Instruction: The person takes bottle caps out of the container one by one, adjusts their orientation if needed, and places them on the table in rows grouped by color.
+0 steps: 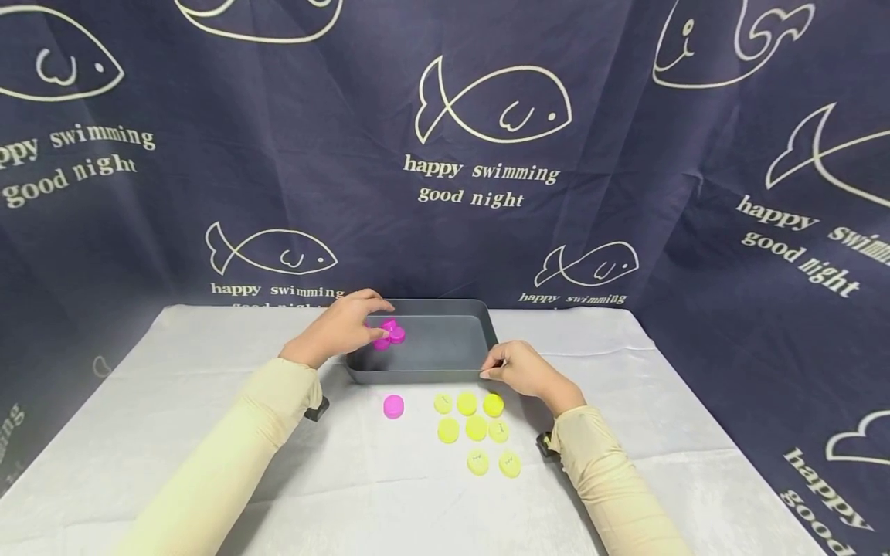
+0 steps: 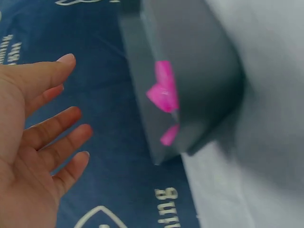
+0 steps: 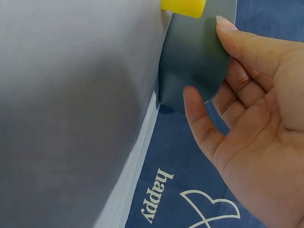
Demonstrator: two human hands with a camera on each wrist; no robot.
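Over the left end of a dark grey rectangular tray (image 1: 445,344) is my left hand (image 1: 341,328), its fingers spread. In the left wrist view that palm is bare and the hand (image 2: 35,137) holds nothing. A few magenta bottle caps (image 1: 396,334) lie bunched in the tray below it, partly hidden by the fingers. My right hand (image 1: 523,368) pinches the tray's near right rim between thumb and fingers, also visible in the right wrist view at the tray corner (image 3: 194,66). One more magenta cap (image 1: 393,407) lies on the table in front of the tray.
Several yellow caps (image 1: 476,428) lie in loose rows on the white cloth (image 1: 334,486), in front of the tray's right half. Behind the tray hangs a dark blue curtain (image 1: 375,224) with printed fish, close to its far edge.
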